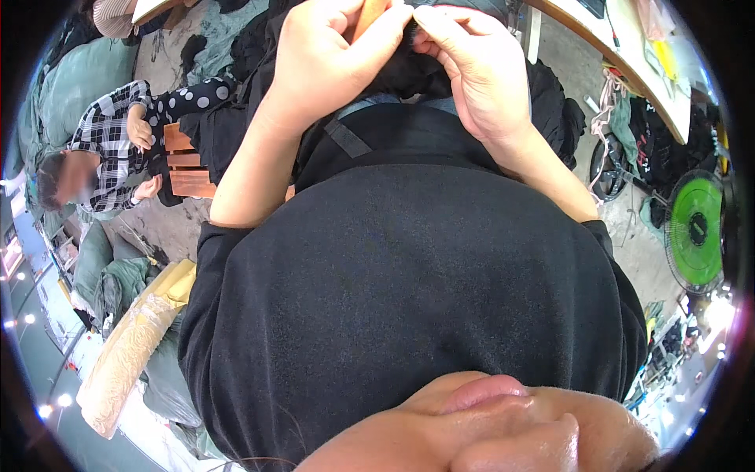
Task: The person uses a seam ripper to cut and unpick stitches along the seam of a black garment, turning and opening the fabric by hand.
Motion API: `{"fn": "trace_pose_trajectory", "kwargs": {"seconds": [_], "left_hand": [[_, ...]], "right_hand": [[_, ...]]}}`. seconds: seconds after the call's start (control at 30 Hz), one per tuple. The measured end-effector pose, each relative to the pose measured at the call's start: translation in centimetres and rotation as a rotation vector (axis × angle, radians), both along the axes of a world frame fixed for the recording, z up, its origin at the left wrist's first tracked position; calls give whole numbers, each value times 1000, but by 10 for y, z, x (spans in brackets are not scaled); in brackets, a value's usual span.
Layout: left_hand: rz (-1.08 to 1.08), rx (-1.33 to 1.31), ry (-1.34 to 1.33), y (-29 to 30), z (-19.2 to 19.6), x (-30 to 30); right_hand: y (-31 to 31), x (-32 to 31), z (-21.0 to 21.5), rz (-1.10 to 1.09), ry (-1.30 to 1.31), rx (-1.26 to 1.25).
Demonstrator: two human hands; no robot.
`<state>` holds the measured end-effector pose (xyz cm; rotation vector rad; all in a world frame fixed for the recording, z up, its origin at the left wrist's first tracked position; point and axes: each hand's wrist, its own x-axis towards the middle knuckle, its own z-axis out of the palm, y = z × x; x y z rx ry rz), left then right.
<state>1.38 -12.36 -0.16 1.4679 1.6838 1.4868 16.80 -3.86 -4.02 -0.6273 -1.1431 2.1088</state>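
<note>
Both hands work at the far top of view: left hand (326, 59) has its grip clamped on an orange-brown handle (368, 16), right hand (480, 71) pinches black fabric (409, 71) between thumb and fingers. Judged step: close hand-work on the fabric's pinched edge; next move calls for a steady pinch and the handle's hidden tip brought to that spot.

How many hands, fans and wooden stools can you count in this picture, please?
Hands: 4, namely the left hand, right hand and a co-worker's two hands
Fans: 1, the green fan
Wooden stools: 1, the stool
Total: 6
</note>
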Motion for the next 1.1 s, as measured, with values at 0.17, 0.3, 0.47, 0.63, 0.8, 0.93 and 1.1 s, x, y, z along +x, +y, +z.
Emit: {"fn": "trace_pose_trajectory", "kwargs": {"seconds": [0.17, 0.3, 0.47, 0.63, 0.8, 0.93, 1.1], "left_hand": [[22, -32, 312, -18, -8, -1], [-121, -156, 335, -28, -3, -2], [-116, -177, 368, -36, 0, 1], [-125, -211, 406, -35, 1, 0], [-98, -174, 407, -29, -1, 3], [-71, -111, 386, -25, 0, 7], [-39, -113, 400, -21, 1, 9]], "right_hand": [[2, -1, -1, -2, -13, -3], [1, -4, -2, -50, 15, 113], [-1, 0, 6, -82, -131, 222], [0, 2, -7, -84, -111, 311], [7, 9, -20, -84, -102, 609], [6, 9, -20, -78, -98, 596], [1, 6, -17, -101, -96, 628]]}}
